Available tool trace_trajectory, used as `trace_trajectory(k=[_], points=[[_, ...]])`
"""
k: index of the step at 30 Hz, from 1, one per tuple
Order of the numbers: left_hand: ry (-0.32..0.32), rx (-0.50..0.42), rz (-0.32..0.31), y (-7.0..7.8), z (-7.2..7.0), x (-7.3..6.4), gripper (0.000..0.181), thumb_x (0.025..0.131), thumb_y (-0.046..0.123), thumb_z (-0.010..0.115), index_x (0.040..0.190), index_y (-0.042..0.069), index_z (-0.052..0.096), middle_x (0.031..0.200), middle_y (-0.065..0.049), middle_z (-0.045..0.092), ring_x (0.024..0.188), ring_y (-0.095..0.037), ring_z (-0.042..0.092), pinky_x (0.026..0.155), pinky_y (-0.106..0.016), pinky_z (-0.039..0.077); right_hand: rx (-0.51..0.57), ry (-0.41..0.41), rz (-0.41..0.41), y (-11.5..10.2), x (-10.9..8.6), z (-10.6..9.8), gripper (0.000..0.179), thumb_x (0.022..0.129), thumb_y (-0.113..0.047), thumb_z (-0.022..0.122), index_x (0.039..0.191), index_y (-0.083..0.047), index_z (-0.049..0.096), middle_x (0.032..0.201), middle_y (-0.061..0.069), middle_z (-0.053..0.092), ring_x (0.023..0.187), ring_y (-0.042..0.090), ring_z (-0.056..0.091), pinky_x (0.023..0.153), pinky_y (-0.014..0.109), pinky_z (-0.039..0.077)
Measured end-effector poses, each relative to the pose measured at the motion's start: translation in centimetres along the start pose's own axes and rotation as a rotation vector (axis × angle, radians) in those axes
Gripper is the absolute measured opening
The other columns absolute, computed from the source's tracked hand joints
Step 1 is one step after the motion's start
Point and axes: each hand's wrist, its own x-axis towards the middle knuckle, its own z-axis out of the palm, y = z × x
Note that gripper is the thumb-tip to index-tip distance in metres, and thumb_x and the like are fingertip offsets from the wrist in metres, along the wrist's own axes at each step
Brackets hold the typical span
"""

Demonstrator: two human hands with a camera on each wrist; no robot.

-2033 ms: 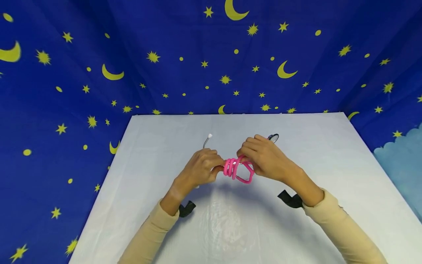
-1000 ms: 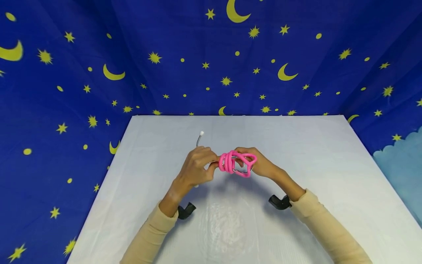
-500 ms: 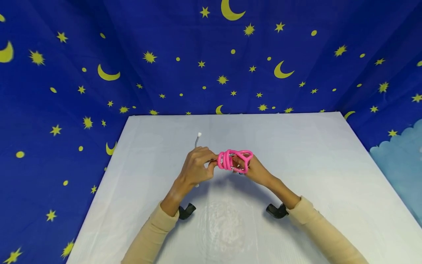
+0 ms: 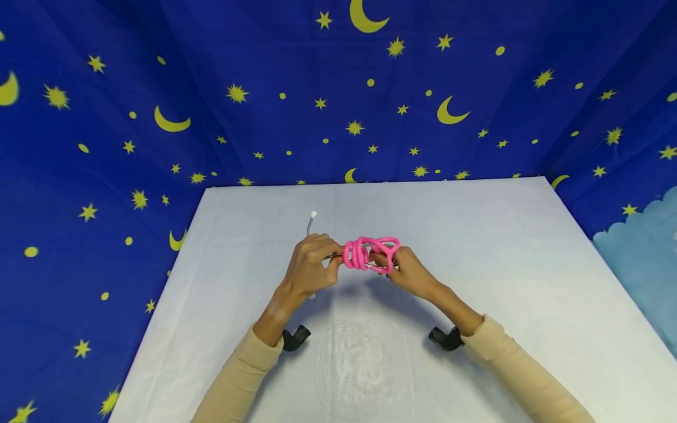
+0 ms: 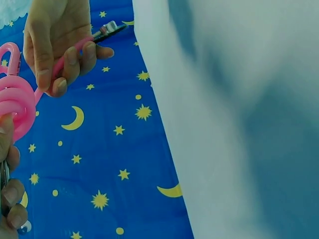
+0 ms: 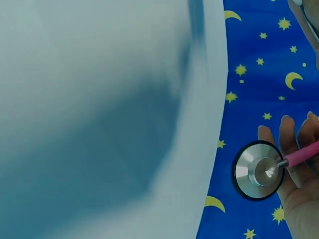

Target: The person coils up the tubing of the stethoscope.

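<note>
A stethoscope with pink tubing [image 4: 358,254] is held up over the table, its tube wound in several turns near the metal ear tubes. My left hand [image 4: 312,264] grips the ear tubes just left of the coil; a white eartip [image 4: 314,214] sticks out beyond the knuckles. To the right, my right hand [image 4: 411,271] is behind the open pink loop and holds the tube's end by the chest piece. In the right wrist view the round silver chest piece [image 6: 260,172] with its black rim lies by the fingers; the left wrist view shows those fingers [image 5: 72,64] curled round the tube.
The white-covered table [image 4: 476,235] lies beneath both hands. Black curved pieces [image 4: 297,338] stick out by both wrists. A blue curtain [image 4: 254,129] with yellow moons and stars hangs behind and at the sides.
My right hand has come left and in behind the pink loop, bringing the chest piece from beyond the hand to below it. The left hand and coil have shifted slightly left.
</note>
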Motion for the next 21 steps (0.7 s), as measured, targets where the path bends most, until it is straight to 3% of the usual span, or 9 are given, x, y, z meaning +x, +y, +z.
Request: trace_trajectory(k=[8, 17, 21], points=[[0.046, 0.006, -0.039, -0.1, 0.1, -0.2, 0.013, 0.068, -0.008, 0.068, 0.072, 0.004, 0.072, 0.063, -0.003, 0.065, 0.057, -0.014, 0.055, 0.057, -0.030, 0.045, 0.031, -0.003, 0.018, -0.2, -0.3, 0.4, 0.019, 0.094, 0.007, 0.050, 0.096, 0.007, 0.068, 0.070, 0.014, 0.066, 0.059, 0.019, 0.060, 0.052, 0.022, 0.049], [0.092, 0.010, -0.111, -0.3, 0.1, -0.2, 0.013, 0.068, -0.009, 0.066, 0.071, 0.003, 0.071, 0.062, -0.005, 0.066, 0.056, -0.016, 0.055, 0.058, -0.032, 0.045, 0.088, 0.030, 0.030, 0.1, -1.6, 1.9, 0.020, 0.100, -0.002, 0.051, 0.087, 0.003, 0.065, 0.069, 0.004, 0.061, 0.059, 0.004, 0.050, 0.053, 0.021, 0.044], [0.109, 0.016, -0.144, -0.3, 0.2, -0.2, 0.014, 0.067, -0.010, 0.069, 0.072, 0.002, 0.071, 0.065, -0.005, 0.068, 0.059, -0.019, 0.061, 0.061, -0.035, 0.049, 0.108, 0.046, 0.044, -0.5, -2.1, 2.2, 0.020, 0.099, -0.005, 0.053, 0.084, -0.003, 0.065, 0.069, 0.009, 0.063, 0.056, 0.004, 0.045, 0.051, 0.019, 0.037]])
